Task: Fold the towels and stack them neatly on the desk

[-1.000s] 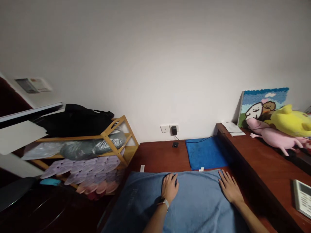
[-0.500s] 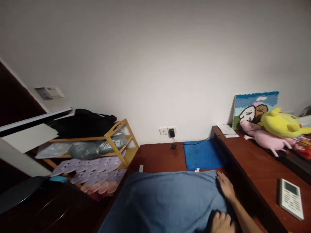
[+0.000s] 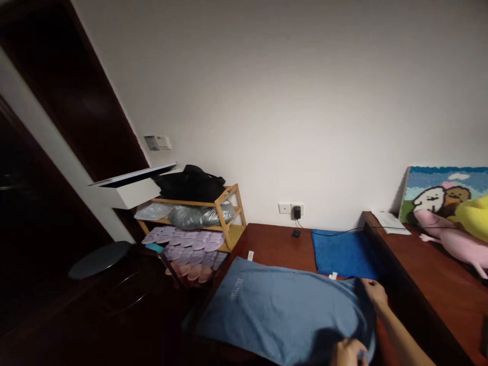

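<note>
A blue-grey towel (image 3: pixel 282 302) with pale lettering near its left end lies spread over the reddish-brown wooden surface. My right hand (image 3: pixel 374 292) is closed on its far right corner, the forearm reaching in from the lower right. Closer to me, my left hand (image 3: pixel 347 352) is curled in a fist at the near right part of the towel, with a bit of blue cloth showing between the fingers. The lower part of this hand is cut off by the frame's bottom edge. Behind the towel lies a bright blue cloth (image 3: pixel 343 254).
To the right, a raised wooden ledge (image 3: pixel 419 264) holds a pink plush toy (image 3: pixel 446 236), a yellow plush toy (image 3: pixel 475 216) and a fuzzy picture (image 3: pixel 438 195). A black plug (image 3: pixel 297 212) trails a cable. Leftward stand a slipper rack (image 3: pixel 229 218) and a dark round stool (image 3: pixel 99 259).
The view has swung left. Both hands went from lying on the towel with fingers extended or loosely bent to gripping its right edge, which is now drawn in and wrinkled.
</note>
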A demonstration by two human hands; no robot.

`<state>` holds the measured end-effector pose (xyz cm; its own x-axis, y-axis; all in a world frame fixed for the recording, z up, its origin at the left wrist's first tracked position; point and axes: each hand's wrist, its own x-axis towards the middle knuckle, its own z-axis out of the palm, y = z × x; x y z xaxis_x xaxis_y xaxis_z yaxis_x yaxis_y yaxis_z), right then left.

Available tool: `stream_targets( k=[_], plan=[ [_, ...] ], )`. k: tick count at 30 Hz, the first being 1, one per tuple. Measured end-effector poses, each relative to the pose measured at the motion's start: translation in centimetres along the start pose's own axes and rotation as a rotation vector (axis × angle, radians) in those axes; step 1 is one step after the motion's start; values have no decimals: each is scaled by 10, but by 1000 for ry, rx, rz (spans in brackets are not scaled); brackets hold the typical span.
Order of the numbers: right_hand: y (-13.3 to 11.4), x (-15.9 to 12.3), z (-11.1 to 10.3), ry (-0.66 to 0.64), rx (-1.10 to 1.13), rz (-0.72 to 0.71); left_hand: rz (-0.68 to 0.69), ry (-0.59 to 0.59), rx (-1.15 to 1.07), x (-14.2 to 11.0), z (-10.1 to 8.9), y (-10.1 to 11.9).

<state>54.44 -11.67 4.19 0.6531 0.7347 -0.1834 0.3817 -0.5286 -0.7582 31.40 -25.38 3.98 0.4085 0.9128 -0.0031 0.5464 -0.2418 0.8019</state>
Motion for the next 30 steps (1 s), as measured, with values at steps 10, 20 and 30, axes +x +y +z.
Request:
stream_targets(
  k=[10, 20, 30],
  plan=[
    [-179, -69, 100, -385, 223, -494, -182, 235, -265, -86, -223, -86],
    [-334, -197, 324, -605, -157, -907, -381, 648, -226, -148, -359, -236],
    [-307, -220, 423, -576, -472, -894, -504, 623, 394, -145, -338, -320]
  ],
)
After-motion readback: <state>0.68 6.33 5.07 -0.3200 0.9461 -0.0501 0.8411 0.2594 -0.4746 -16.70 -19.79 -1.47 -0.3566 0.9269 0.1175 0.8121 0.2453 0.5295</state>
